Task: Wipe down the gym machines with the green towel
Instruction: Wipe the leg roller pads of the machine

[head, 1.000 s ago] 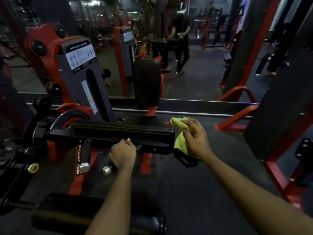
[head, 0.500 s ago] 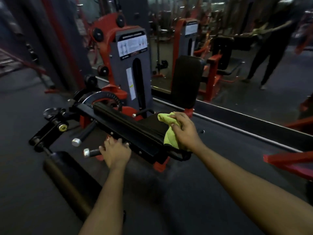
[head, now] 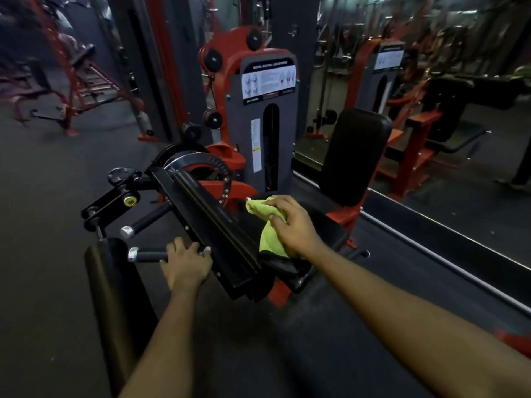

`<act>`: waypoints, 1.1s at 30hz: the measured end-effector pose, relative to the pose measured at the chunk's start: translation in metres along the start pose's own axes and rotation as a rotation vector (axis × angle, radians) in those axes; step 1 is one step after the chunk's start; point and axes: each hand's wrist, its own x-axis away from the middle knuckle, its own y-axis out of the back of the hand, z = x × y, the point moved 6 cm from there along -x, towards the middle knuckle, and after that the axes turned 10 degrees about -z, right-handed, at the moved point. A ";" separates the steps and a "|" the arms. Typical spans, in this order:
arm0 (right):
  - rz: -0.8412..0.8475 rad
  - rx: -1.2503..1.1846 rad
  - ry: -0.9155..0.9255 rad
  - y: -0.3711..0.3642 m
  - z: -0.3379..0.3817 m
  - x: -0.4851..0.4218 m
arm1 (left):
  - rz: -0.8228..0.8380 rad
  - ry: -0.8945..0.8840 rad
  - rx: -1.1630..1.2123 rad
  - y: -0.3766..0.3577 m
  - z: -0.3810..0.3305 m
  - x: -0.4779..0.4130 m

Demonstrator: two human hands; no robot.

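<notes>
Since the earlier frame the view has swung left and drawn closer to the machine, while both hands keep their places on it: the green towel (head: 268,239) stays bunched under the right hand (head: 294,225) at the front edge of the black seat pad (head: 330,229), just beside the long black frame bar (head: 212,222). The fingers of that hand are curled down over the cloth and clamp it against the pad; one twisted end of the towel sticks out to the left past the fingertips and a looser fold hangs below the palm

The left hand (head: 186,264) grips the nearer black handle (head: 149,255) where it meets the frame bar, fingers wrapped over it, the chrome end cap showing to the left. A second handle (head: 146,221) juts out just above it. Below and left lies the black roller pad (head: 115,297), running toward the camera

Behind the seat the black backrest (head: 355,156) stands upright on its red post. Left of it rises the grey weight-stack cover (head: 267,130) with an instruction label near its top and red pulley arms beside it. A wall mirror (head: 431,90) on the right repeats the machine, and the dark floor (head: 57,225) spreads to the left
</notes>
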 end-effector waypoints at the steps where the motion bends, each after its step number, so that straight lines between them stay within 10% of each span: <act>1: 0.021 0.024 0.008 0.000 0.001 -0.004 | 0.003 0.011 -0.008 0.001 -0.002 -0.001; 8: 0.610 0.319 0.109 -0.062 -0.012 0.032 | 0.014 0.064 -0.024 -0.008 0.001 -0.006; 33: 0.672 0.333 0.268 -0.126 -0.013 -0.015 | -0.022 0.166 -0.020 -0.022 0.012 -0.014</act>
